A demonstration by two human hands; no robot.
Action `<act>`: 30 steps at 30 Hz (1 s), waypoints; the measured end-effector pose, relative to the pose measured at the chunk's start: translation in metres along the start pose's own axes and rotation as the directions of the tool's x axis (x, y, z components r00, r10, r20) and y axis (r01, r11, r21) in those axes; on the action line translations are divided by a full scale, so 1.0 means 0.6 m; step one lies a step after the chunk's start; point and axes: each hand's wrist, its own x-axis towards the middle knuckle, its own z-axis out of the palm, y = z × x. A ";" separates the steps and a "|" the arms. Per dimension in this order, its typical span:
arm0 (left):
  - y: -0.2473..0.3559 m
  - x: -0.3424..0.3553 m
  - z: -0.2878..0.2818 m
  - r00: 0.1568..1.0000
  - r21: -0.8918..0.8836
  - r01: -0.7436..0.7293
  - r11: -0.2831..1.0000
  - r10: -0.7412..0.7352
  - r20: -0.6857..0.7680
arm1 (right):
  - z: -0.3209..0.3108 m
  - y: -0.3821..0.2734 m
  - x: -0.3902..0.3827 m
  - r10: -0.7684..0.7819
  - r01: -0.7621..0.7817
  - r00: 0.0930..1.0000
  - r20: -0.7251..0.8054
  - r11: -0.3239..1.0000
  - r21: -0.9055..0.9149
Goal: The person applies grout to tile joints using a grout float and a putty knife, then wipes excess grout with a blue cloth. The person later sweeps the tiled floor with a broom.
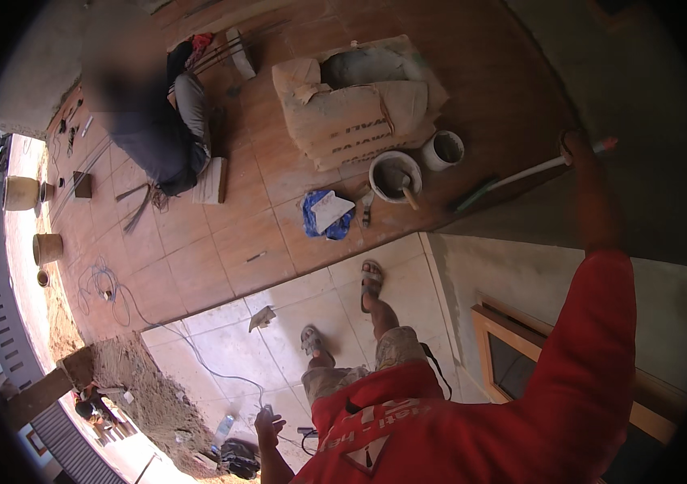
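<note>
My right hand is closed around a long white-handled brush against the dark grey wall surface at the right. The handle has a red end and a green part near its dark, blurred head. My left hand hangs low by my side with its fingers apart, next to a thin cable. Nothing held shows in it. Ahead of me stand a round bucket of grey mix with a handled tool in it, and a smaller white bucket. A large torn paper sack of grey powder lies behind them.
Another person crouches on the brown tiles at the far left. A blue bag with a white piece lies beside a scraper-like tool. A wooden-framed window is at my right. A soil heap borders the pale tiles.
</note>
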 end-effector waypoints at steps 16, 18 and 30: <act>0.088 0.195 -0.114 0.950 0.070 -0.181 0.981 0.156 0.272 | -0.432 -0.177 -0.724 0.140 -0.141 0.990 0.018 0.982 0.127; 0.098 0.204 -0.159 0.952 0.088 -0.191 0.978 0.163 0.260 | -0.388 -0.235 -0.816 0.027 -0.046 0.983 0.184 0.994 0.101; 0.088 0.202 -0.376 0.983 0.241 -0.164 0.956 0.137 0.125 | 0.383 -0.424 -1.136 -0.139 -0.296 0.850 0.508 0.672 0.679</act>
